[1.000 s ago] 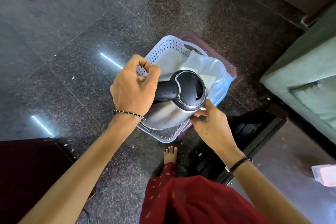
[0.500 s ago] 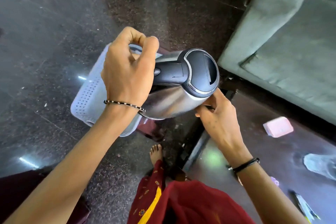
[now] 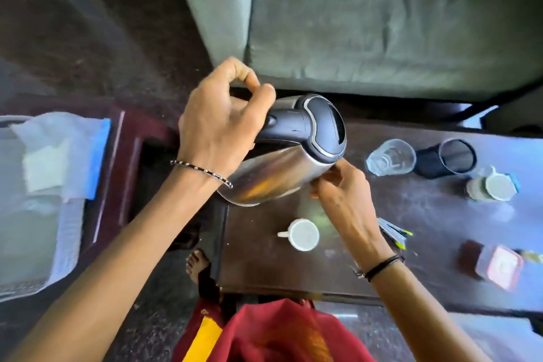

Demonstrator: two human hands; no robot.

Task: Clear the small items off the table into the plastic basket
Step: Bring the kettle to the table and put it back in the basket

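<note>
Plastic basket [image 3: 35,282] sat way off at the left edge of the view, on the floor beside a dark wooden stand, with a clear bag [image 3: 58,156] and some pale folded stuff inside it. Behind everything was a big grey-green sofa [image 3: 382,23]. The dark worktop [image 3: 426,214] ran across the right half, pretty dusty looking.

A steel kettle [image 3: 279,173] with a black lid was held tilted in the air over the left end of the worktop, well apart from the basket. The left hand [image 3: 217,129] was wrapped shut round its black handle, and the right hand [image 3: 340,185] had its fingers curled in against the body just under the lid (so both hands were on it).

Small items lying on the worktop: a black mesh cup [image 3: 449,159] on its side, a clear glass [image 3: 390,157] also on its side just beside it, a little jar with a white lid [image 3: 490,185], a red-lidded box [image 3: 496,266] near the right edge, a white mug [image 3: 302,233] upright below the kettle, and some packets [image 3: 393,232] partly hidden by the right wrist, too blurry to identify.
</note>
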